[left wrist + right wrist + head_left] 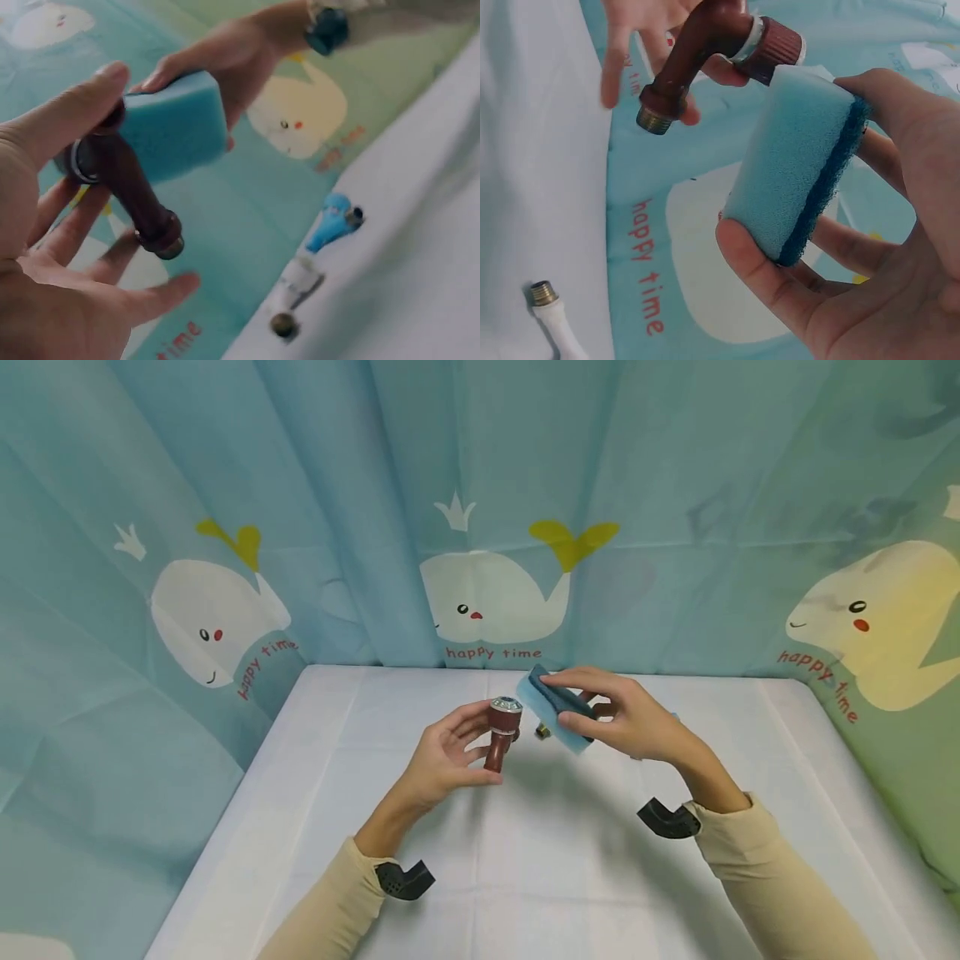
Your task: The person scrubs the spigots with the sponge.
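My left hand (442,756) holds a brown spray head (502,723) above the table, its thumb and fingers around it. In the right wrist view the spray head (712,37) shows a bent neck, a ribbed collar with a silver ring and a brass threaded end; in the head view its round silver face points up. To the right, my right hand (633,718) pinches a light blue sponge (787,157) with a dark blue scouring layer between thumb and fingers. The sponge is raised close beside the collar, and overlaps it in the left wrist view.
On the table (525,860) lie a white piece (300,281) with a brass threaded end and a blue piece (330,221), mostly hidden behind my right hand in the head view. A curtain (337,527) with whale prints stands behind the table's far edge.
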{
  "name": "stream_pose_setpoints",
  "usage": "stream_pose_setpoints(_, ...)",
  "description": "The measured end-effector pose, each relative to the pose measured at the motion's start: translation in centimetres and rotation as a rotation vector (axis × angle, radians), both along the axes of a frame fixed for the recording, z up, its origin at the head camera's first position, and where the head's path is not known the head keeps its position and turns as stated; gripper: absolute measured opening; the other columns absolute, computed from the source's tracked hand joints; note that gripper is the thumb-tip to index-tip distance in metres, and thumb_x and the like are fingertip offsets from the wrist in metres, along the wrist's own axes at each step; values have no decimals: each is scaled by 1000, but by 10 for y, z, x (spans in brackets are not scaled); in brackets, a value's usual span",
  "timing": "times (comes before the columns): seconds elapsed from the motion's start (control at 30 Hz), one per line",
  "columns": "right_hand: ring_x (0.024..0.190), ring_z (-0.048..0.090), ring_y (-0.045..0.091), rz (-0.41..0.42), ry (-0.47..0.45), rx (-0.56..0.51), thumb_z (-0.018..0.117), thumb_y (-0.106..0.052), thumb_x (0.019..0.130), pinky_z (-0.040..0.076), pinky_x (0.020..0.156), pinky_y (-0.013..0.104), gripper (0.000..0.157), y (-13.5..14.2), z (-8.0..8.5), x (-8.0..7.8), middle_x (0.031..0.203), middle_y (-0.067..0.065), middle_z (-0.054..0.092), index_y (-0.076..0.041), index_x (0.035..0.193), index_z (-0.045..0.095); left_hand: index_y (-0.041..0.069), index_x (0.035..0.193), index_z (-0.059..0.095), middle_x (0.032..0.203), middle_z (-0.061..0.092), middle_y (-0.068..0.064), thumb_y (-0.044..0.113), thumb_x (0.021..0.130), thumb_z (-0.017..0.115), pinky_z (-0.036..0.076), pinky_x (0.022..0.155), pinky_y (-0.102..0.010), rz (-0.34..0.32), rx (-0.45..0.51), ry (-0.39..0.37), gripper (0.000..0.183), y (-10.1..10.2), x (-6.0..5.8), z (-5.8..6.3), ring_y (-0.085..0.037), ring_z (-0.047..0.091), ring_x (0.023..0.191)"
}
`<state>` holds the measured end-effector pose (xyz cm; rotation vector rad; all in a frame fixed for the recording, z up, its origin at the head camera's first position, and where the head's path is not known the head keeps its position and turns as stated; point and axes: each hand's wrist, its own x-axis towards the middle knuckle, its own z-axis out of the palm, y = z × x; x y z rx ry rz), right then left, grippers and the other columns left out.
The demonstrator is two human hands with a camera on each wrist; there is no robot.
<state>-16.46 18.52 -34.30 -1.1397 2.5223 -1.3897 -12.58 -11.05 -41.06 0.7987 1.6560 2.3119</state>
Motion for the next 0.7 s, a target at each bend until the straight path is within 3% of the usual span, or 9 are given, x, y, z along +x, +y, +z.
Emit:
stream_pose_setpoints(0.13,101,62,21,-30,-13,2,73,-13,97,58,85,32,48,4,-6,2,146,0,56,-22,143,62,-5,155,32,146,47,-13,3,75,92,56,97,-43,-16,136,-161,100,2,-2,-9,-30,55,128)
stream_pose_setpoints(0.27,98,64,20,-44,6,11,73,-12,97,57,86,30,49,8,-10,4,149,5,54,-20,144,62,-1,159,24,148,44,-13,10,80,90,47,103,-62,-30,222,-264,104,3,-3,-18,-34,58,126)
stream_pose_setpoints(0.37,97,65,19,-45,15,9,73,-11,97,57,86,29,48,10,-12,4,150,6,54,-18,144,62,2,160,20,147,47,-18,22,81,91,41,107,-65,-58,275,-313,109,6,-3,-22,-32,58,128)
stream_pose_setpoints(0.5,96,66,19,-38,15,1,73,-11,97,57,85,28,49,10,-16,3,148,4,55,-19,143,62,4,160,20,140,56,-23,36,81,89,41,110,-61,-94,306,-344,109,9,-3,-26,-31,57,132)
stream_pose_setpoints(0.7,96,66,20,-34,2,-9,72,-10,97,58,83,28,48,11,-19,4,147,3,56,-19,143,62,-3,156,22,127,66,-15,43,80,89,44,106,-64,-87,316,-376,111,11,0,-27,-28,61,123)
